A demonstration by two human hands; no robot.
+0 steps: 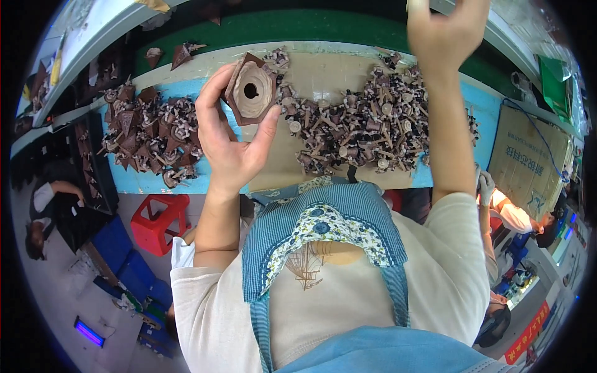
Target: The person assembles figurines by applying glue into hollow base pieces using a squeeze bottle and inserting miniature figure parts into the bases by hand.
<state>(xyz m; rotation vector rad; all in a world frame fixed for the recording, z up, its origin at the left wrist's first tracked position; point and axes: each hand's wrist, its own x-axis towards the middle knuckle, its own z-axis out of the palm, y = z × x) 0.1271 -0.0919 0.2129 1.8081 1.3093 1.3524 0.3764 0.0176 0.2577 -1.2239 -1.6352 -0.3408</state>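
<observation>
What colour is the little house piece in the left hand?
Dark brown frame with a cream front, on the miniature birdhouse; head view.

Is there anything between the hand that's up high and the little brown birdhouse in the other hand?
Nothing visible. The left hand holds the birdhouse in its fingers. The right hand is raised apart; only the table and piled parts lie below.

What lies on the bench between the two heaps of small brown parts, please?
In the head view, a bare tan board lies between the left heap and the right heap. The left hand holds a small wooden birdhouse above it.
</observation>
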